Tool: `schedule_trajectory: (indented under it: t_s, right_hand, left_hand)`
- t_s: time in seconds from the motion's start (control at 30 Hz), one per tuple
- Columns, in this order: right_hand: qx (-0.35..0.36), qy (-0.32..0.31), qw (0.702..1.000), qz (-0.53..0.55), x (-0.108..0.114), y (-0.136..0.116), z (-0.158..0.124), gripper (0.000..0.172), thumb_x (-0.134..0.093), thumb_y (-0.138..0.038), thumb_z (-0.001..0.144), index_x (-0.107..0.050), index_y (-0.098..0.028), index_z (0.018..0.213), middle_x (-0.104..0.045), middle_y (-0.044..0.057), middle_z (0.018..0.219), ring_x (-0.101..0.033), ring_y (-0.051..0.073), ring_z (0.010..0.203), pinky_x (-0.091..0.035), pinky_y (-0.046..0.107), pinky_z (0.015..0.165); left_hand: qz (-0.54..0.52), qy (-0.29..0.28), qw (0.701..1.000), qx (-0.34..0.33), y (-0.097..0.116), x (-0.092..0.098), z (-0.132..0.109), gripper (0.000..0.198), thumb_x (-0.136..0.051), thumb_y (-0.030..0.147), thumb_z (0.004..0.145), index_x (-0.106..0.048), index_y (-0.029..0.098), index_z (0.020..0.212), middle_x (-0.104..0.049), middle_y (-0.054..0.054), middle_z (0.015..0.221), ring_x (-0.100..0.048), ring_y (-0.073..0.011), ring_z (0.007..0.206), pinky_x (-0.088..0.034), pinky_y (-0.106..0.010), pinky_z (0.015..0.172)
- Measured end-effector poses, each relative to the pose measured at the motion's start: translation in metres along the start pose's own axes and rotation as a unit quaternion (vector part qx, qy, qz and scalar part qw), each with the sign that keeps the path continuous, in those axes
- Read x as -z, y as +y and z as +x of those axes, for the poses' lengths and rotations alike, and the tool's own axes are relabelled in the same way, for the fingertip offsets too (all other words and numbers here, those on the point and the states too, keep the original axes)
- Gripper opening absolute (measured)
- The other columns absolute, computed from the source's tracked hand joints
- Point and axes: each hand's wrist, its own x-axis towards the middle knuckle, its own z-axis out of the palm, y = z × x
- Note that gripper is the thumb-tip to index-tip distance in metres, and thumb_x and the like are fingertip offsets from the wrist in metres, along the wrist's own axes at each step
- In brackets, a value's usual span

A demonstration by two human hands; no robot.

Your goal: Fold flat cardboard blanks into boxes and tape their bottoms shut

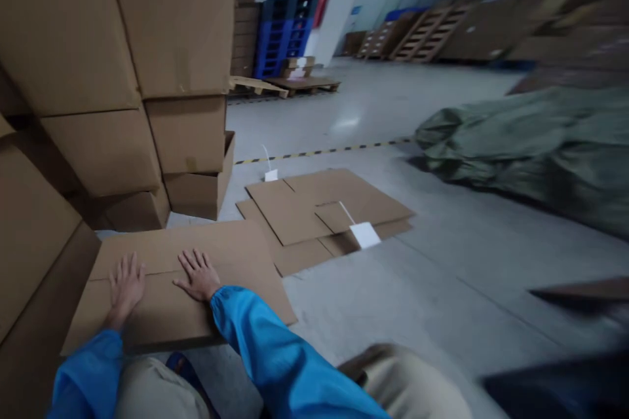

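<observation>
A brown cardboard box (pixel 230 242) lies low in front of me, its two top flaps meeting along a seam. My left hand (pixel 128 285) rests flat on the left part of the top, fingers stretched out across the seam. Farther right, my right hand (pixel 199 275) presses flat on the same top near the seam, fingers spread. Neither hand grips anything. Blue sleeves cover both forearms.
Stacked cardboard boxes (pixel 177 26) rise at the left. Flattened cardboard sheets (pixel 314 203) lie on the floor, with a white tag (pixel 365 235) on them. A green tarp (pixel 521 150) covers something at the right. Blue pallets (pixel 285 36) stand farther back.
</observation>
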Motion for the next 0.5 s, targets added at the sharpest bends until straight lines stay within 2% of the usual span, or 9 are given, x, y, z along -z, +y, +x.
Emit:
schedule_trajectory:
  t_s: [0.1, 0.17, 0.27, 0.33, 0.4, 0.5]
  right_hand:
    - [0.004, 0.03, 1.0, 0.006, 0.009, 0.002, 0.005, 0.078, -0.029, -0.067, 0.099, -0.024, -0.02, 0.16, -0.018, 0.005, 0.168, -0.007, 0.031, 0.155, -0.005, 0.051, 0.126]
    - [0.003, 0.054, 0.999, 0.006, 0.022, 0.01, 0.012, 0.075, -0.026, -0.067, 0.1, -0.031, -0.021, 0.158, -0.024, 0.007, 0.167, -0.011, 0.032, 0.155, -0.005, 0.054, 0.125]
    - [-0.039, 0.083, 0.996, 0.007, 0.046, 0.035, 0.022, 0.072, -0.019, -0.065, 0.102, -0.043, -0.019, 0.153, -0.034, 0.011, 0.162, -0.018, 0.032, 0.153, -0.004, 0.058, 0.124]
    - [-0.08, 0.087, 0.993, 0.008, 0.056, 0.055, 0.026, 0.073, -0.017, -0.062, 0.103, -0.042, -0.016, 0.153, -0.032, 0.013, 0.163, -0.017, 0.032, 0.153, -0.004, 0.06, 0.123]
    - [-0.101, 0.081, 0.992, 0.009, 0.055, 0.073, 0.027, 0.072, -0.018, -0.061, 0.103, -0.035, -0.016, 0.156, -0.024, 0.014, 0.166, -0.014, 0.031, 0.154, -0.004, 0.059, 0.123]
    - [-0.098, 0.102, 0.99, 0.003, 0.04, 0.088, 0.025, 0.068, -0.022, -0.059, 0.104, -0.03, -0.019, 0.158, -0.018, 0.011, 0.167, -0.011, 0.03, 0.155, -0.002, 0.058, 0.123]
  left_hand:
    - [-0.012, -0.028, 0.999, 0.009, 0.001, 0.011, 0.02, 0.071, -0.019, 0.05, 0.102, -0.027, 0.011, 0.16, -0.013, -0.017, 0.165, -0.009, -0.0385, 0.152, -0.01, -0.061, 0.12]
    - [-0.014, -0.039, 0.999, 0.006, 0.001, 0.021, 0.036, 0.073, -0.021, 0.054, 0.1, -0.029, 0.013, 0.16, -0.015, -0.018, 0.164, -0.012, -0.0404, 0.151, -0.013, -0.065, 0.118]
    - [-0.012, -0.05, 0.999, -0.011, 0.002, 0.032, 0.051, 0.076, -0.025, 0.058, 0.097, -0.032, 0.015, 0.159, -0.019, -0.019, 0.163, -0.018, -0.043, 0.149, -0.015, -0.068, 0.116]
    - [-0.011, -0.053, 0.998, -0.014, 0.003, 0.032, 0.05, 0.076, -0.024, 0.058, 0.097, -0.033, 0.014, 0.158, -0.019, -0.02, 0.163, -0.018, -0.0433, 0.149, -0.014, -0.068, 0.116]
    - [-0.008, -0.049, 0.999, -0.016, 0.006, 0.027, 0.044, 0.075, -0.022, 0.055, 0.098, -0.033, 0.011, 0.158, -0.019, -0.021, 0.163, -0.017, -0.0421, 0.15, -0.013, -0.066, 0.117]
    - [0.003, -0.034, 0.999, -0.028, 0.012, 0.019, 0.037, 0.076, -0.02, 0.052, 0.098, -0.035, 0.005, 0.156, -0.02, -0.024, 0.162, -0.017, -0.0407, 0.151, -0.013, -0.061, 0.12]
